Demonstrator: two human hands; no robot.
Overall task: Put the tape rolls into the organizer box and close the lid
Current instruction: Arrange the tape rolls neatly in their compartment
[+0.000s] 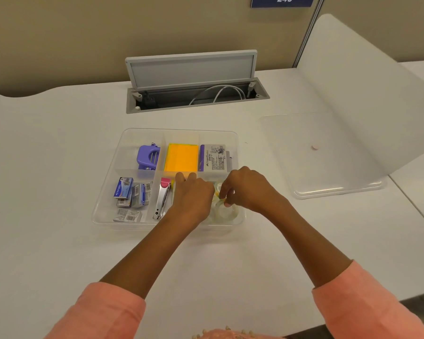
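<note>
A clear plastic organizer box [108, 182] with several compartments lies open on the white desk. Clear tape rolls [224, 212] lie in its near right compartment. Both hands hover over that compartment. My left hand [194, 196] is curled, its knuckles over the divider, and what it holds is hidden. My right hand [247, 189] pinches a clear tape roll [218, 189] between thumb and fingers, just above the others. The box's clear lid [328, 157] lies flat on the desk to the right, apart from the box.
Other compartments hold a purple hole punch [148, 157], orange sticky notes [181, 158], an eraser pack [214, 157], staple boxes [130, 194] and a stapler [162, 198]. An open cable hatch [194, 94] sits behind the box. A white divider panel [367, 81] stands at the right.
</note>
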